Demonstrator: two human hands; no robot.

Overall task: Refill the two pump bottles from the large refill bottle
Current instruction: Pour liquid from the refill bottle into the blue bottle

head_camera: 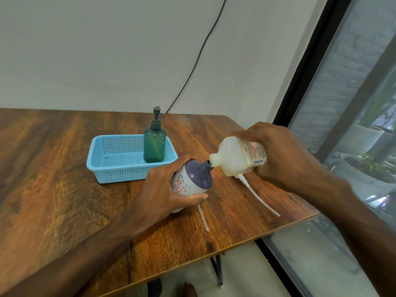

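"While the large refill bottle [233,159] is tipped over, how much of the job can be counted as done?"

"Little can be confirmed. The purple pump bottle [192,179] is gripped round its belly by the fingers of the left hand [162,189] and leaned to the right, with its pump taken off. The refill bottle, clasped round its labelled body by the fingers of the right hand [276,151], is held with its open mouth against the purple bottle's threaded neck. No stream can be made out, and the fill is hidden by the opaque shell."

"And the second one?"

"The green pump bottle [154,146] is left upright in the blue basket [111,174], with its pump on. It is judged still to be refilled, though its level cannot be read."

"What is to be said of the materials?"

"The refill bottle is a cloudy, cream-white plastic. The purple one is rounded, glossy and dotted, and the green one is translucent and square-shouldered. The basket is perforated plastic. Two thin white dip tubes [260,199] are laid on the wood-grain table [64,168]."
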